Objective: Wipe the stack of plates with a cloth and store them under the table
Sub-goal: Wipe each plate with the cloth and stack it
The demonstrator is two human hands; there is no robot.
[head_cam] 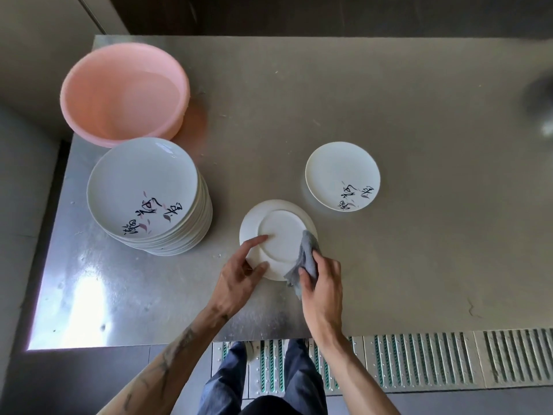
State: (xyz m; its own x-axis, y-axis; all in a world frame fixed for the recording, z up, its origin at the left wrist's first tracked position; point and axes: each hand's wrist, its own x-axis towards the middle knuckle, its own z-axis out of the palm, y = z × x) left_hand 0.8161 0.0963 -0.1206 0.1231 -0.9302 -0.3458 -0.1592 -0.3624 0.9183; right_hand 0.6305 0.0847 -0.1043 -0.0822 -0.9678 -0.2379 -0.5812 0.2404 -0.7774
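Upside-down plate (281, 235) in left hand (236, 280), cloth (308, 259) in right hand (324, 292)

The light is soft and even, with white glare on the steel bench (86, 295) at its near left corner, while wide-angle edges bend and the far right blurs.

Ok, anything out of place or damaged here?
Nothing broken or spilled. The pink basin juts by its rim past the left edge of the table; its base seems supported. The plate in the left hand is upside down, while the right hand holds the cloth to its underside.
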